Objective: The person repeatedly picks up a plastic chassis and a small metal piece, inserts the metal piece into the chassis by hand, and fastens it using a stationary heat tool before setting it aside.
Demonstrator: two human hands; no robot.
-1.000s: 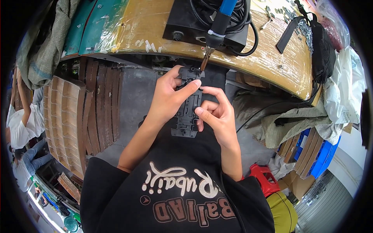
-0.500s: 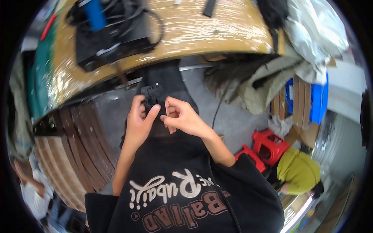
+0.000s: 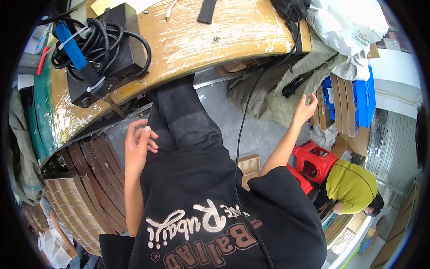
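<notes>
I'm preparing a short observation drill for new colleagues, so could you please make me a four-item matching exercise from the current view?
Column one:
1. Left hand
2. Right hand
3. Cable-tied tool
4. Plastic stools

Column two:
A. Red, near a person in a yellow-green top
B. Fingers beside the black trousers
C. Blue-handled, at the dark box on the table
D. Raised near the olive-grey sacking

Right pairs: 1-B, 2-D, 3-C, 4-A.
</notes>
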